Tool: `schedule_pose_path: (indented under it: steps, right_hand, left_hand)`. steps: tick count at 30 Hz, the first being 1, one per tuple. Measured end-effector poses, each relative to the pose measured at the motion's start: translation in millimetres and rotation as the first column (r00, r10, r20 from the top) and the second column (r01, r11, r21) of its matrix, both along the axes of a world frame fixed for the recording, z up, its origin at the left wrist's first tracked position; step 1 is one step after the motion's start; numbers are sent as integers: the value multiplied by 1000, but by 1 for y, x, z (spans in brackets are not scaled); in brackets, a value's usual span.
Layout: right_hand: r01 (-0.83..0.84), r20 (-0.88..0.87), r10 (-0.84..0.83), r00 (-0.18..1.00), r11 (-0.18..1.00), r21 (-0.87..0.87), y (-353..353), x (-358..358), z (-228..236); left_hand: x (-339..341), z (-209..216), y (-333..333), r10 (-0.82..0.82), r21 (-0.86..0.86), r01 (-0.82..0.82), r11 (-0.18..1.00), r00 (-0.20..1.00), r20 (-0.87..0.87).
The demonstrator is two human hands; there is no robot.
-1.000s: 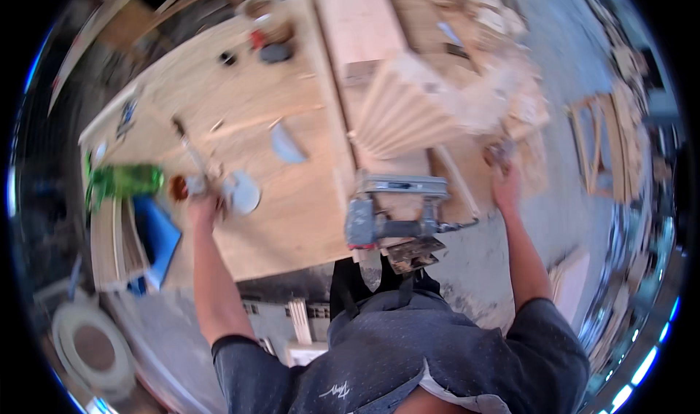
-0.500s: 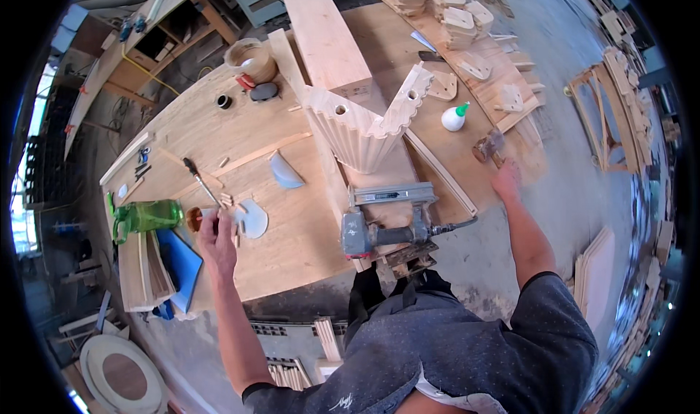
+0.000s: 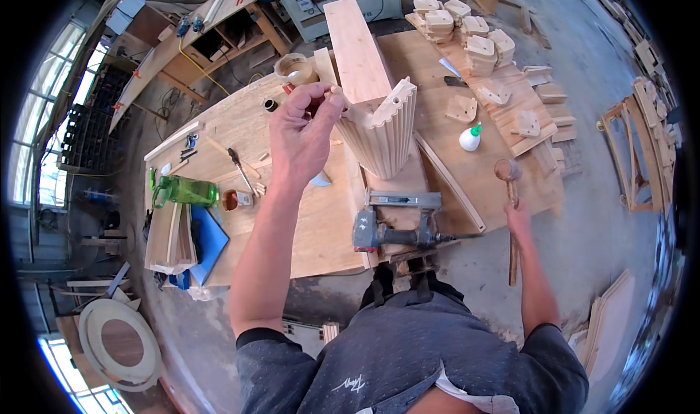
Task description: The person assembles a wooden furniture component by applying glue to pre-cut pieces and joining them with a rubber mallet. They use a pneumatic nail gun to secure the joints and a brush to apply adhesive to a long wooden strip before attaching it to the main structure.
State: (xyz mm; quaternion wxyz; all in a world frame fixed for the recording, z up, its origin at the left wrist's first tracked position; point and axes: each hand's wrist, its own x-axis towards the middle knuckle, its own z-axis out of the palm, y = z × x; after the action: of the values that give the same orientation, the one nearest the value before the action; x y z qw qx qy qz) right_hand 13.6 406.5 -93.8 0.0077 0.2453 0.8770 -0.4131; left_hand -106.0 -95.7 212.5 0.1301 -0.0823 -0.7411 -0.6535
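My left hand (image 3: 302,141) is raised at the far end of a fluted wooden piece (image 3: 379,143), fingers pinched on a small wooden dowel (image 3: 335,90) whose pale tip shows. The fluted piece stands in the middle of the bench, against the near end of a thick timber beam (image 3: 357,49). One hole shows in its right arm; my hand hides part of the left arm. Off the bench's right edge, my right hand (image 3: 518,221) is closed around the handle of a wooden mallet (image 3: 507,169), head pointing away from me.
A nail gun (image 3: 397,228) lies at the bench's near edge. Leftward are a small brown-filled cup (image 3: 235,200), loose dowels (image 3: 259,189), a screwdriver (image 3: 239,168) and a green bottle (image 3: 186,191). A white glue bottle (image 3: 470,138) and stacked wooden blocks (image 3: 481,53) are on the right.
My left hand has moved from beside the cup up to the fluted piece, holding a dowel. My right hand has drawn the mallet back toward me, off the bench. The view has shifted.
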Motion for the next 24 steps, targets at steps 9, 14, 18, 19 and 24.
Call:
schedule_pose_path:
  steps: [9, 14, 18, 19, 24]
  right_hand:
    - [-59, -141, 25, 990, 969, -241, -14, -7, 101]
    - [-264, -200, 204, 958, 901, -345, -69, -25, 221]
    - [-512, -444, 359, 821, 808, -292, -130, -43, 325]
    - [-564, -490, 375, 787, 760, -323, -145, -47, 347]
    - [-705, -472, 643, 604, 707, 61, -227, -72, 412]
  left_hand:
    - [0, -16, -6, 110, -165, -127, 978, 988, -110]
    - [6, -12, -2, 112, -397, -218, 892, 956, -272]
    - [10, -13, -4, 125, -374, -189, 908, 974, -187]
    - [13, -17, -4, 146, -319, -202, 926, 970, -193]
    - [23, -39, -16, 353, 125, -335, 934, 922, -160]
